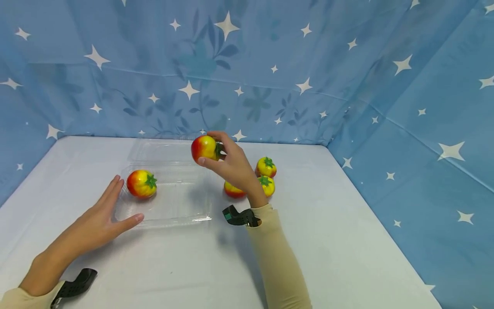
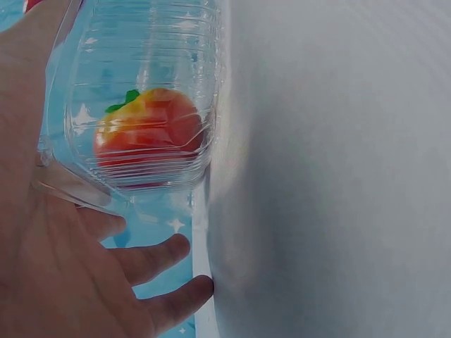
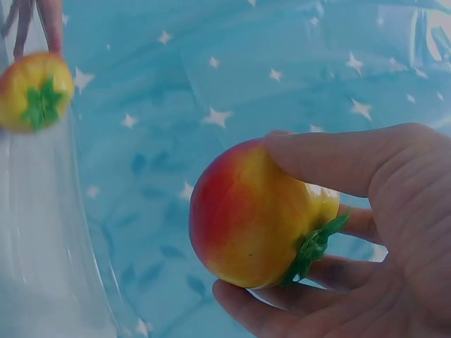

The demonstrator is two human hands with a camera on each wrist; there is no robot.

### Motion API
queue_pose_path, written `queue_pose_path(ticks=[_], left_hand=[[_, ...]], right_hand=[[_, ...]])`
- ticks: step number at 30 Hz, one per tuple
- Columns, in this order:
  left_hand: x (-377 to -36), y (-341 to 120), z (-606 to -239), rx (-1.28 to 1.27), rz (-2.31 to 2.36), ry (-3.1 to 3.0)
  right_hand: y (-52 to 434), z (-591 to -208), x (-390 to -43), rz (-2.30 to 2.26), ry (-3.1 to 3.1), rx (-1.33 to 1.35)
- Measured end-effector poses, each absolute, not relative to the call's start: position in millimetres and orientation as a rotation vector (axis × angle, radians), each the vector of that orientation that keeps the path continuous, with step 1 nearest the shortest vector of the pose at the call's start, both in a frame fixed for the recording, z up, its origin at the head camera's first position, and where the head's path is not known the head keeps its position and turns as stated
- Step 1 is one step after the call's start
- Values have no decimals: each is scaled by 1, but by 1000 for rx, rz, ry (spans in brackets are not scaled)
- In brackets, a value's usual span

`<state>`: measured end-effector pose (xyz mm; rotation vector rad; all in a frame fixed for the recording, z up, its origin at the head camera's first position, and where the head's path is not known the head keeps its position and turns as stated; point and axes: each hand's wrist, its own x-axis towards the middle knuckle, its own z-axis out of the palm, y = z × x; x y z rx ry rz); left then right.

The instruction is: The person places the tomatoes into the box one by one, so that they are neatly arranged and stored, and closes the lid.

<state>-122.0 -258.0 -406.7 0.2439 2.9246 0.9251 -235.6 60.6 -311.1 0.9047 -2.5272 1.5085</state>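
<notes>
Toy fruit (image 1: 202, 147): location and hold to be logged?

Raised near the right side of the clear box (image 1: 181, 197); clamped between thumb and fingers of the right hand (image 1: 231, 161), green leaves (image 3: 313, 246) turned toward the palm

Left hand (image 1: 101, 216)?

Fingers spread apart, nothing gripped, just beside the box's left end; whether the rim is touched cannot be told

And how is the step best done?

Placing seems to be in hand, so the toy fruit should be lowered over bare box floor, well apart from the second fruit (image 1: 140, 184), and let go only once supported. The box looks light; steadying is advised. Three loose fruits (image 1: 266, 166) on the worktop (image 1: 347, 249) should not be knocked
</notes>
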Motion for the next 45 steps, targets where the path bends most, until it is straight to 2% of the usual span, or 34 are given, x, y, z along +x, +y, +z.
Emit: queue_pose_path(ticks=[10,21,31,45], left_hand=[[-120,-258,-409,204,838,2932],[-119,-257,-402,250,837,2944],[-117,-257,-403,278,852,2951],[-117,-257,-404,297,867,2954]], right_hand=[[9,-320,-216,1395,-2590,1114],[-24,-337,-202,1247,-2669,1328],[-45,-347,-185,996,-2837,1363],[-60,-366,-173,850,-2935,1267]])
